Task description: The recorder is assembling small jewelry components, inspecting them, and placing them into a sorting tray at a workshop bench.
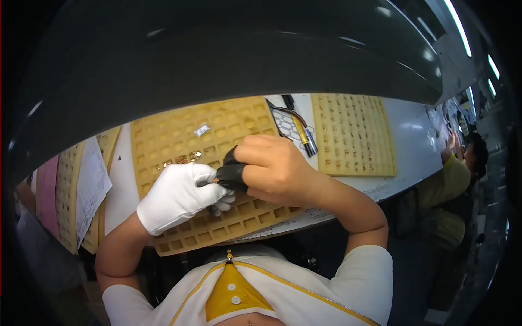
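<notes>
My left hand [179, 196] wears a white glove and pinches a small part against the fingertips of my right hand [269, 165]. My right hand is bare apart from black finger covers on thumb and forefinger [231, 173], which close on that same small part [216, 181]. Both hands hover over a yellow foam tray [179, 130] with a grid of square pockets. A few small gold-coloured parts [187, 158] lie in pockets just above my left hand. A small silvery piece [202, 129] lies further back on the tray.
A second yellow grid tray [353, 136] lies at the right on the white table [413, 146]. More trays and a paper sheet [92, 187] are at the left. Pens and a patterned card [296, 127] lie between the trays. Another person [462, 168] sits at far right.
</notes>
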A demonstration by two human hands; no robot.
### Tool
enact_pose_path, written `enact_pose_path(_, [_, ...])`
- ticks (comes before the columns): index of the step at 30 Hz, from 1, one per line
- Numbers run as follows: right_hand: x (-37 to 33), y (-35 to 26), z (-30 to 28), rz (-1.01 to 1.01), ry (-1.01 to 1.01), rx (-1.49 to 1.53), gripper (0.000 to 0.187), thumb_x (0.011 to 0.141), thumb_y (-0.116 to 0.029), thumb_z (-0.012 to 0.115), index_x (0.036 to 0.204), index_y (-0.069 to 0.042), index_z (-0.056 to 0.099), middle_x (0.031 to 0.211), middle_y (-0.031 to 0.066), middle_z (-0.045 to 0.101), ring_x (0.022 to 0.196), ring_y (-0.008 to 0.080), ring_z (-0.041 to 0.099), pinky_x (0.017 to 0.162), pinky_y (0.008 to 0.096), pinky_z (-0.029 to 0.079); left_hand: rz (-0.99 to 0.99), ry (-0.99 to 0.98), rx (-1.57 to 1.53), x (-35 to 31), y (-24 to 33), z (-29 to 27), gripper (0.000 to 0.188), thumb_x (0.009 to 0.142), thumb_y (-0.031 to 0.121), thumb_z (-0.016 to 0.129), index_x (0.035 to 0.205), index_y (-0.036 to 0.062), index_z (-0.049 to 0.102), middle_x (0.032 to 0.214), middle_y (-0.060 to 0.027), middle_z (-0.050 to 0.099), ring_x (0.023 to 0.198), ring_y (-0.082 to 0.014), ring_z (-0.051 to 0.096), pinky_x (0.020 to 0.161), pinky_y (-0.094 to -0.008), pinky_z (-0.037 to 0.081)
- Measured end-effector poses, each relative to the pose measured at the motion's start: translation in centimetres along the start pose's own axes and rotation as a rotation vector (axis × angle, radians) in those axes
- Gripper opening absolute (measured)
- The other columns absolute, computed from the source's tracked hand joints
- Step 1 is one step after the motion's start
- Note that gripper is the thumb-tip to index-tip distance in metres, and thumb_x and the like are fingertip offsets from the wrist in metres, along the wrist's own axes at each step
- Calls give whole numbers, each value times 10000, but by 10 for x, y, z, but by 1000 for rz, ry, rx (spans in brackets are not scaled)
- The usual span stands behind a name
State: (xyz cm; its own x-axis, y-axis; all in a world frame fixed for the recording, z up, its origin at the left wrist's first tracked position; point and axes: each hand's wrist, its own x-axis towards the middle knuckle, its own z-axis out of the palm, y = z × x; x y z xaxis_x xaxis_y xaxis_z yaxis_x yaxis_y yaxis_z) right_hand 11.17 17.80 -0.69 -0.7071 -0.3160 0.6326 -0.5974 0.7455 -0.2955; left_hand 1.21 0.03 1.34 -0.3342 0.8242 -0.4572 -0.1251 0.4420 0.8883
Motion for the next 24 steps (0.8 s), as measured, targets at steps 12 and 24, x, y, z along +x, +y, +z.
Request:
enact_pose_path(12, [-50,23,-69,416,122,-137,119,724,-33,672,819,3,612,804,76,570,729,191,553,638,301,445,45,-11,-213,0,-9,4,285,872,117,604,1065,-91,574,961,-173,651,833,-233,652,689,-313,551])
enact_pose_path(24, [-167,115,-197,1180,-194,-765,202,684,-101,626,836,20,572,834,175,609,783,330,598,707,392,465,97,72,-190,6,-3,5,293,893,162,568,1050,-85,569,954,-179,645,806,-235,659,683,-316,552])
